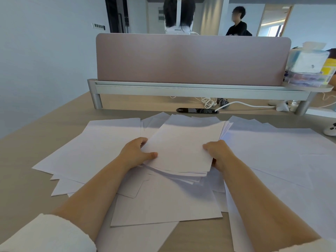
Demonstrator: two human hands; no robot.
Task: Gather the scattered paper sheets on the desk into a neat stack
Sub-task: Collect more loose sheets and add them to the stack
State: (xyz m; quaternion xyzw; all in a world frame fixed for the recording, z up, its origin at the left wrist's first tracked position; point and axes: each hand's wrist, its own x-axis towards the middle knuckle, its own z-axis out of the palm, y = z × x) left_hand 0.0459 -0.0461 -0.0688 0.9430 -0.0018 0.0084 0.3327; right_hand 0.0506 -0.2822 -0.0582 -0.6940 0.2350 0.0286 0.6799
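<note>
A stack of white paper sheets (183, 148) sits raised a little above the middle of the desk, its edges uneven. My left hand (135, 153) grips the stack's left edge, thumb on top. My right hand (218, 153) grips its right edge. Loose white sheets lie spread flat around and under it: a large one at the left (87, 150), several at the right (281, 157), and more in front (167, 202) between my forearms.
The beige desk (27, 170) ends at a pink partition screen (190, 59) on a grey rail. Coiled white cables (209, 102) and a black cable slot (197, 111) lie behind the papers. A tissue pack (307, 60) stands at far right, a small white device (331, 130) at the right edge. Two people are behind the screen.
</note>
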